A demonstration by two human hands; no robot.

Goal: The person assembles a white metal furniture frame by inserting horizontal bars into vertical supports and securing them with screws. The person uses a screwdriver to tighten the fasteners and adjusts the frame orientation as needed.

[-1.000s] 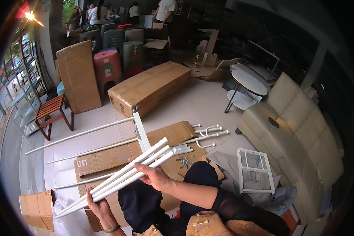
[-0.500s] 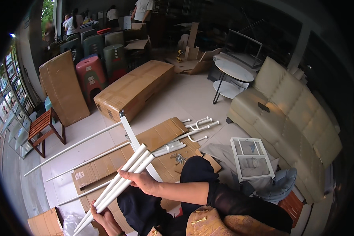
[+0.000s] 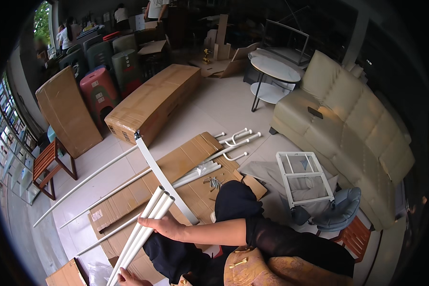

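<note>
I hold a bundle of white tubes [image 3: 148,217] in both hands, slanting from my lap up and to the right. My right hand [image 3: 163,226] grips the bundle near its upper end, arm reaching in from the right. My left hand [image 3: 127,277] holds the lower end at the bottom edge, only partly in view. Just behind the tube ends a flat white bar [image 3: 164,178] slants across a flattened cardboard sheet [image 3: 176,164]. My black-clad knee [image 3: 236,200] is raised beside it.
Long white rods [image 3: 88,178] lie on the floor to the left. Bent white tube parts [image 3: 233,143] and loose screws [image 3: 214,182] rest on the cardboard. A long carton [image 3: 152,102], a white wire frame [image 3: 302,176], a cream sofa [image 3: 352,114] and a round table [image 3: 274,69] stand around.
The tube bundle has swung closer to me and steeper, its far ends drawn back from the cardboard. My left hand has slid down to the bottom edge of the view.
</note>
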